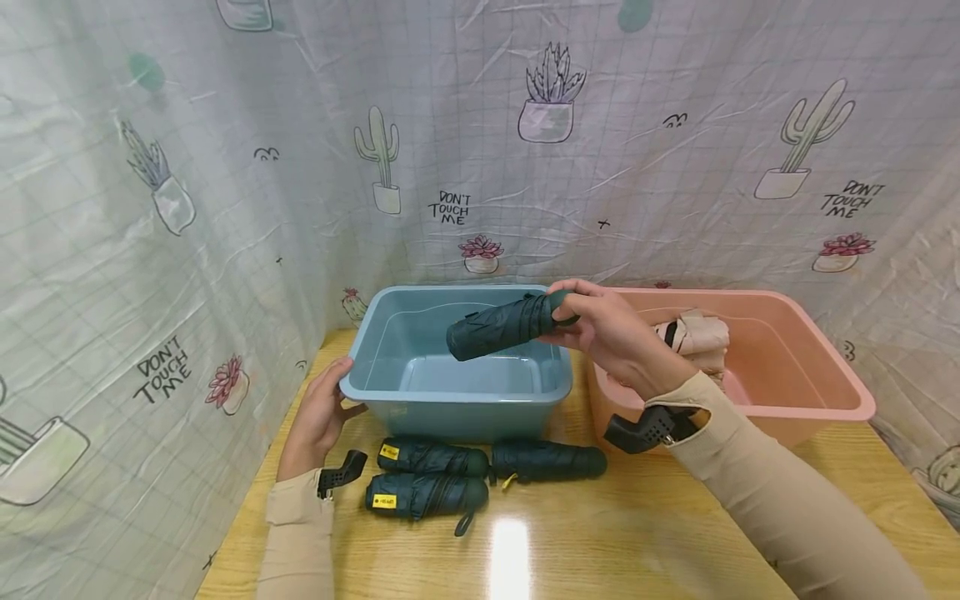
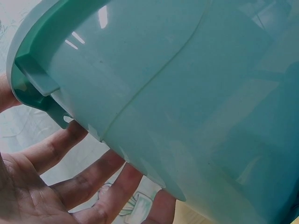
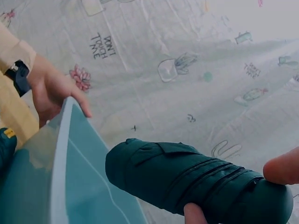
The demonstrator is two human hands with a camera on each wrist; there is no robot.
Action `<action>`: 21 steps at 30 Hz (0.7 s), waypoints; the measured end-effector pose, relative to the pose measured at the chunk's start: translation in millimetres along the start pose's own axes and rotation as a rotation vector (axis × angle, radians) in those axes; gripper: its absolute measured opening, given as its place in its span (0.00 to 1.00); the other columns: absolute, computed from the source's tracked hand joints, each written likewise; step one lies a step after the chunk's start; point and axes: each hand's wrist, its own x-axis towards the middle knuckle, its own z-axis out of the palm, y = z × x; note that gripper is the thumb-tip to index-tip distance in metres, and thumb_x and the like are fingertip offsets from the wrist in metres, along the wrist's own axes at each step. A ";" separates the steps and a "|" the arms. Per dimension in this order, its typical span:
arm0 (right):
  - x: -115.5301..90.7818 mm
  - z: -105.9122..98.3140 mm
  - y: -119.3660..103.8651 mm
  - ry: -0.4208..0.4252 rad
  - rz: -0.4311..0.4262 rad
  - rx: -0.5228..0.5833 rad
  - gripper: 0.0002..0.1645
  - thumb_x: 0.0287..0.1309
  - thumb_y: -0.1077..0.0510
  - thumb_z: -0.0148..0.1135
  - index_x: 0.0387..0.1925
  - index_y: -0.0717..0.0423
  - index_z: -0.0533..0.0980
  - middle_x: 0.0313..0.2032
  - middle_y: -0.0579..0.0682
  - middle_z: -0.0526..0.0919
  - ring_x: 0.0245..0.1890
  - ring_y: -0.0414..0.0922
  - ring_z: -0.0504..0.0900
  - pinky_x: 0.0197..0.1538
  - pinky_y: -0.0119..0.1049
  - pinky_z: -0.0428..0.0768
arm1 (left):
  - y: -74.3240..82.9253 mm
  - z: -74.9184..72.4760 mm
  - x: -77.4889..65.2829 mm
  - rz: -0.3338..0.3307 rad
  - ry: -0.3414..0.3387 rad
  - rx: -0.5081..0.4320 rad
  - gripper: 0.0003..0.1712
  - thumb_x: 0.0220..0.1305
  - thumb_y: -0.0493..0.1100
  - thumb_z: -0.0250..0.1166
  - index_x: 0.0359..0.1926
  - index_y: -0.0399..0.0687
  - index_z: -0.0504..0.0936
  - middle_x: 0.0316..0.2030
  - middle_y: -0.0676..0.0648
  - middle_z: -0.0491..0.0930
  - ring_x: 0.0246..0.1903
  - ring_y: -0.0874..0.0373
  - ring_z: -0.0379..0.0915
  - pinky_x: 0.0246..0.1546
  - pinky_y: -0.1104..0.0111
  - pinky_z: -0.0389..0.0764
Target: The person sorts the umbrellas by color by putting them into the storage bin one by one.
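My right hand (image 1: 611,337) grips a folded dark green umbrella (image 1: 498,327) by its rounded handle end, tilted above the blue plastic bin (image 1: 457,397). Thumb and fingertip show on either side of the umbrella (image 3: 182,177) in the right wrist view. At the bin's left end, my left hand (image 1: 321,408) holds the rim, thumb over the edge and fingers against the outer wall (image 2: 187,116). In front of the bin lie three more folded umbrellas: two stacked at the left, an upper one (image 1: 431,457) and a lower one (image 1: 423,495), and one at the right (image 1: 547,461).
A pink bin (image 1: 795,367) stands to the right of the blue one, with a folded beige cloth-like item (image 1: 697,335) inside. Both bins rest on a wooden table (image 1: 622,542). A curtain with printed cacti (image 1: 480,150) hangs close behind and along the sides.
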 end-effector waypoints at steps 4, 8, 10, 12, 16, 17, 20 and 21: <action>14.1 2.6 -1.2 0.028 0.026 0.002 0.14 0.62 0.69 0.50 0.48 0.58 0.71 0.58 0.52 0.66 0.52 0.48 0.78 0.54 0.40 0.85 | -0.1 0.1 -0.5 0.000 0.002 -0.001 0.32 0.76 0.60 0.56 0.67 0.41 0.70 0.46 0.54 0.81 0.52 0.58 0.73 0.67 0.30 0.58; 26.2 4.2 -1.3 0.056 0.053 -0.007 0.14 0.62 0.68 0.51 0.50 0.59 0.71 0.59 0.52 0.65 0.56 0.51 0.74 0.59 0.45 0.83 | -0.9 0.4 -0.8 0.007 0.003 -0.001 0.31 0.77 0.59 0.56 0.66 0.41 0.71 0.44 0.54 0.82 0.52 0.56 0.73 0.66 0.31 0.60; 32.3 5.4 -1.2 0.072 0.062 -0.009 0.14 0.62 0.67 0.52 0.49 0.60 0.71 0.59 0.51 0.65 0.58 0.53 0.71 0.62 0.49 0.81 | -1.0 0.5 -0.6 0.009 0.004 -0.001 0.31 0.77 0.59 0.56 0.66 0.40 0.70 0.44 0.54 0.82 0.53 0.56 0.74 0.66 0.31 0.60; 38.4 6.5 -0.9 0.084 0.068 -0.003 0.13 0.62 0.68 0.52 0.49 0.61 0.71 0.59 0.51 0.64 0.59 0.55 0.70 0.65 0.52 0.78 | -0.9 0.5 -0.2 0.009 0.004 0.000 0.32 0.77 0.59 0.56 0.67 0.40 0.70 0.45 0.54 0.82 0.54 0.54 0.73 0.66 0.32 0.61; 50.7 8.3 0.9 0.112 0.081 0.023 0.14 0.62 0.69 0.53 0.49 0.62 0.72 0.60 0.51 0.63 0.58 0.59 0.71 0.65 0.54 0.77 | 0.0 0.6 0.6 0.004 0.006 0.004 0.32 0.77 0.59 0.56 0.68 0.40 0.70 0.46 0.53 0.81 0.57 0.50 0.70 0.66 0.31 0.59; 53.6 8.6 1.6 0.119 0.086 0.027 0.14 0.62 0.69 0.53 0.49 0.62 0.72 0.60 0.52 0.63 0.58 0.59 0.71 0.65 0.55 0.77 | 0.2 0.7 0.8 0.003 0.006 0.005 0.32 0.76 0.59 0.56 0.67 0.40 0.70 0.46 0.53 0.81 0.57 0.49 0.70 0.66 0.31 0.59; 62.0 10.0 3.5 0.137 0.096 0.035 0.13 0.62 0.70 0.53 0.48 0.62 0.73 0.61 0.52 0.64 0.59 0.59 0.71 0.65 0.55 0.77 | 0.7 0.6 1.4 0.003 0.005 0.005 0.31 0.76 0.59 0.56 0.66 0.41 0.70 0.45 0.53 0.81 0.57 0.48 0.69 0.66 0.30 0.59; 64.8 10.5 4.3 0.140 0.099 0.032 0.12 0.62 0.70 0.53 0.47 0.62 0.73 0.61 0.52 0.64 0.59 0.58 0.71 0.66 0.55 0.77 | 0.8 0.5 1.6 0.004 0.004 0.002 0.31 0.76 0.59 0.56 0.66 0.41 0.71 0.45 0.53 0.81 0.57 0.48 0.69 0.66 0.30 0.59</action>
